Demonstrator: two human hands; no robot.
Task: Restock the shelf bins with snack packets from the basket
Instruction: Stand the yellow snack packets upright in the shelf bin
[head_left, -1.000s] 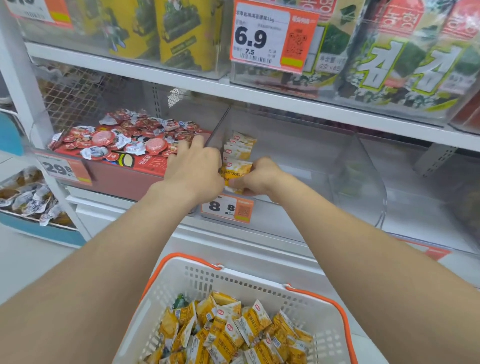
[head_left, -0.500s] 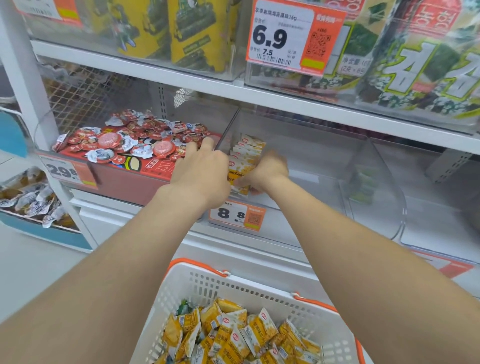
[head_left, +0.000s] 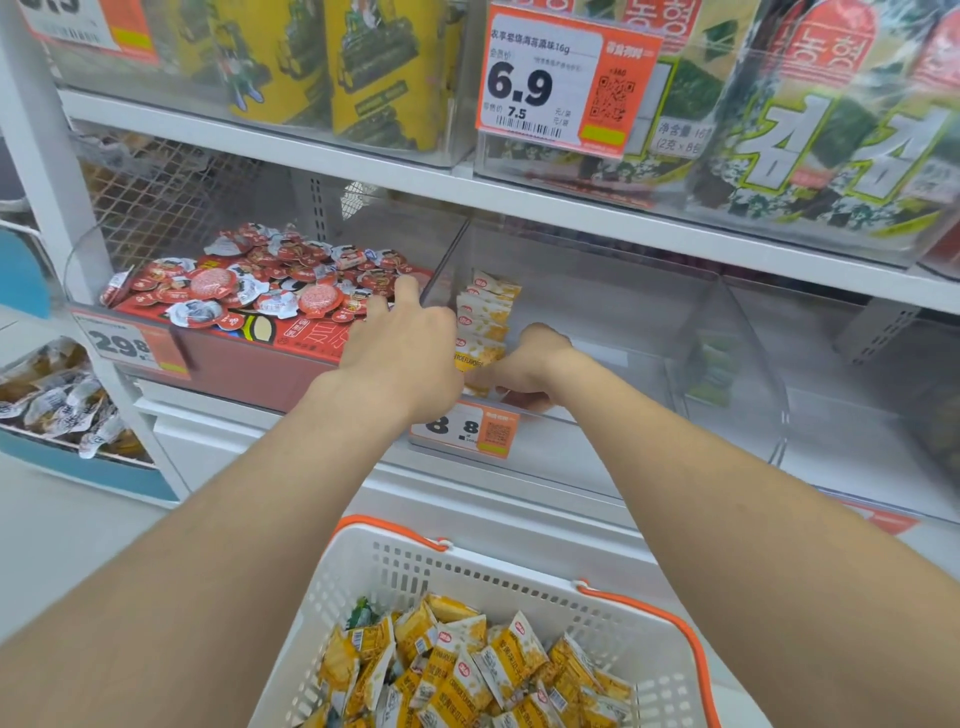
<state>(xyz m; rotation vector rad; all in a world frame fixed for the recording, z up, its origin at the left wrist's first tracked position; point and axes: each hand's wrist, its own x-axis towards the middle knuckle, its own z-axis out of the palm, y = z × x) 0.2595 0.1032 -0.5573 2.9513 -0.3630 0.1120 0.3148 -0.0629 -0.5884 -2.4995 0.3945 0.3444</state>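
While the basket (head_left: 467, 587) sits below, both hands are in the clear bin (head_left: 623, 312): right hand (head_left: 530, 364) pinching the front packet (head_left: 475, 359), left hand (head_left: 410, 343) flat-fingered beside the packet row (head_left: 488, 306), which runs front-to-back along its left wall.

The left hand (head_left: 410, 353) hid the packet row's (head_left: 488, 312) front; the bottom edge cut off the basket (head_left: 415, 571).

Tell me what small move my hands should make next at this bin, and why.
Probably snug the row of yellow packets against the left wall of the clear bin and let go. The left hand rests beside it, the right hand pinches its front packet, most of the bin is bare, and the basket holds many more.
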